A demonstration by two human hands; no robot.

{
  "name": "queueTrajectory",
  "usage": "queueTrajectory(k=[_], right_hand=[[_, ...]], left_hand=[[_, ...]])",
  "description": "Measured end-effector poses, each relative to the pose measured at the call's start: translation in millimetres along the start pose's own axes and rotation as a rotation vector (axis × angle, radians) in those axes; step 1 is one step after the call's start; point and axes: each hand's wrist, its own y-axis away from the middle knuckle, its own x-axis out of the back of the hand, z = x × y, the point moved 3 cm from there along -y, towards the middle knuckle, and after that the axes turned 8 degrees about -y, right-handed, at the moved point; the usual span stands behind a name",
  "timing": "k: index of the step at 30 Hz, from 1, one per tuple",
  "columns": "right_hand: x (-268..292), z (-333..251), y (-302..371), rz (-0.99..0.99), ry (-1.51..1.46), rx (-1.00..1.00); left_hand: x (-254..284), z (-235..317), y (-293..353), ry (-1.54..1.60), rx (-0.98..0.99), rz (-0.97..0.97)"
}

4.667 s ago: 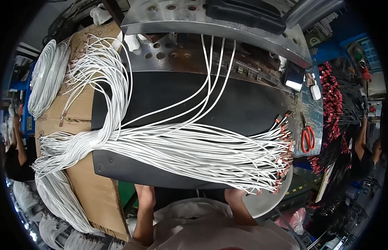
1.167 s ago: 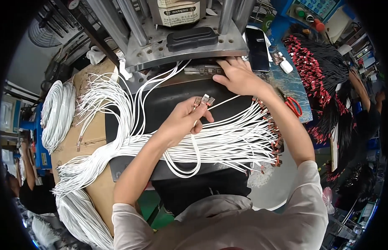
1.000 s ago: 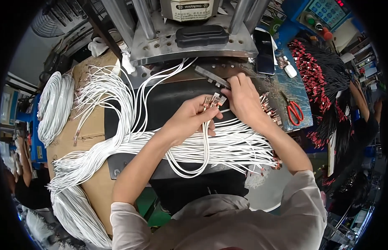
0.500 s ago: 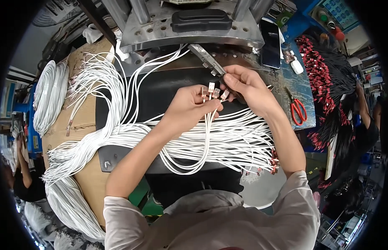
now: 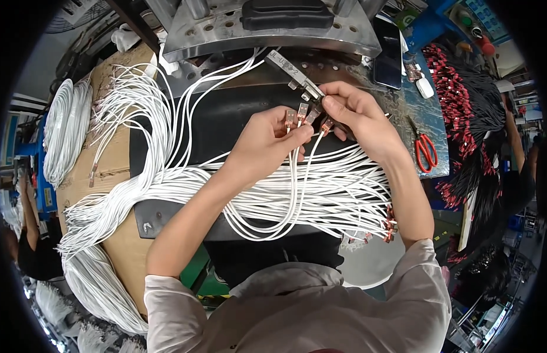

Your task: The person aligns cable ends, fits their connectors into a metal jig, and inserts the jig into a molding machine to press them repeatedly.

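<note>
My left hand (image 5: 260, 143) is closed on a few white cables with metal USB plugs (image 5: 302, 110); the plugs fan out above its thumb and fingers. In my right hand (image 5: 364, 125) is the lower end of a grey metal bar (image 5: 290, 70) with small notched fittings along one edge. The bar slants up and left toward the press. One cable's plug (image 5: 327, 125) sits apart from the others, close under my right fingers; whether they touch it I cannot tell. Beneath both hands, a thick bundle of white cables (image 5: 297, 197) lies across a black mat (image 5: 226, 126).
A steel press plate (image 5: 273, 41) stands beyond my hands, with a black block (image 5: 287, 15) on it. Red-handled scissors (image 5: 425, 153) and a phone (image 5: 387, 56) lie at the right. Coiled white cables (image 5: 67, 132) rest on cardboard at left. Black cables with red ends (image 5: 462, 94) hang far right.
One plug has come apart from the cluster in my left hand and sits nearer my right hand. The metal bar has turned so its top face shows more. The whole view has shifted slightly.
</note>
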Motion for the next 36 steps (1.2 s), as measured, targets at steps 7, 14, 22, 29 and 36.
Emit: queueTrajectory(k=[7, 14, 22, 29, 36], right_hand=[[-4, -3, 0, -0.077, 0.098, 0.076], [2, -4, 4, -0.151, 0.036, 0.049], [1, -9, 9, -0.274, 0.165, 0.147], [-2, -12, 10, -0.228, 0.137, 0.001], [27, -25, -27, -0.246, 0.595, 0.075]], left_hand=[[0, 5, 1, 0.022, 0.106, 0.018], [4, 16, 7, 0.031, 0.176, -0.007], [4, 12, 7, 0.028, 0.204, -0.066], [5, 13, 9, 0.042, 0.178, -0.022], [36, 50, 16, -0.805, 0.175, 0.247]])
